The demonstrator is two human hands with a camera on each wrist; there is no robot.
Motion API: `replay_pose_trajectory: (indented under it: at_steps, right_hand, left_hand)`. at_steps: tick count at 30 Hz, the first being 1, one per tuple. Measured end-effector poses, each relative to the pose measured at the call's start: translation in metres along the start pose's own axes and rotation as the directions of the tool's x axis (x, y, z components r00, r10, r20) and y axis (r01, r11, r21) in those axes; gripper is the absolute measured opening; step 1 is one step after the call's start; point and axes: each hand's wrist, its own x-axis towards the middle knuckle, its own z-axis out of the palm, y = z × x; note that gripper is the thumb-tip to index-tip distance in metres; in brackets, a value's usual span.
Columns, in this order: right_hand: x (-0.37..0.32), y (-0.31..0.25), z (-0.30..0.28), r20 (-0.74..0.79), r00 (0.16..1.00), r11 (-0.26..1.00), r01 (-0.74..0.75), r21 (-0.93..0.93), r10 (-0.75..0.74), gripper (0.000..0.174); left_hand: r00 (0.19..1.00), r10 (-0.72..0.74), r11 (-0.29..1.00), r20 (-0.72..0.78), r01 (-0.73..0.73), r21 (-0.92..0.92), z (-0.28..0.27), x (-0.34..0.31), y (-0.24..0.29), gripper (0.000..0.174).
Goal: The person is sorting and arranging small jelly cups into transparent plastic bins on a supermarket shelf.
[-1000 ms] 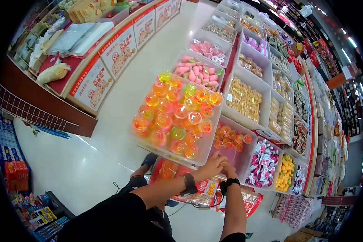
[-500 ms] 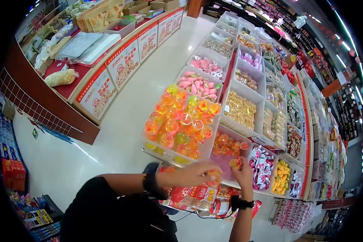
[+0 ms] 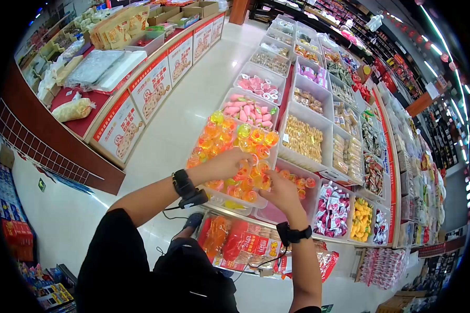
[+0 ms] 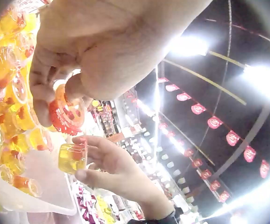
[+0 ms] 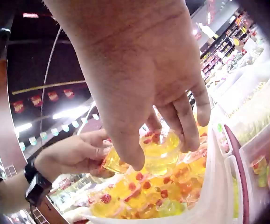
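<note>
Over the heaped tub (image 5: 213,186) of orange and yellow jelly cups, my left hand (image 3: 225,164) pinches a red-orange jelly cup (image 4: 67,114) between thumb and fingers. Just to its right, my right hand (image 3: 285,193) holds a yellow jelly cup (image 4: 73,157) by its sides, fingers curled round it. Both cups are close above the pile in the right wrist view. Beside and below the tub is a pink-bottomed bin (image 3: 270,215), with several more jelly cups (image 3: 301,183) at its far end, partly hidden by my right arm.
Bins of pink candies (image 3: 249,110), wrapped biscuits (image 3: 303,133), purple-white packets (image 3: 333,208) and yellow candies (image 3: 361,219) adjoin the tub. Red snack bags (image 3: 250,245) lie on a lower ledge in front. A display counter (image 3: 141,101) stands across the aisle at left.
Both hands were together at the lower bin, then came up apart with jelly cups in them. Now they have moved forward over the heaped tub.
</note>
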Motion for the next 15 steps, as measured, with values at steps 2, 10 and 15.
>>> replay_pose_trajectory:
  at_steps: [2, 10, 15]
  right_hand:
    - [0.002, 0.002, 0.014, 0.046, 0.999, 0.993, 0.031, -0.115, -0.025, 0.062]
    - [0.004, 0.006, 0.048, 0.059, 0.998, 0.959, 0.029, -0.281, -0.013, 0.064]
    - [0.002, 0.007, 0.056, -0.002, 1.0, 0.955, 0.009, -0.296, -0.01, 0.06]
  left_hand:
    - [0.995, -0.093, 0.993, 0.048, 0.089, 0.076, 0.001, 0.007, 0.005, 0.033]
    - [0.958, -0.162, 0.943, 0.238, 0.079, 0.324, -0.003, 0.02, 0.012, 0.051]
    - [0.945, 0.028, 0.829, 0.325, -0.204, 0.521, 0.021, 0.032, -0.027, 0.065]
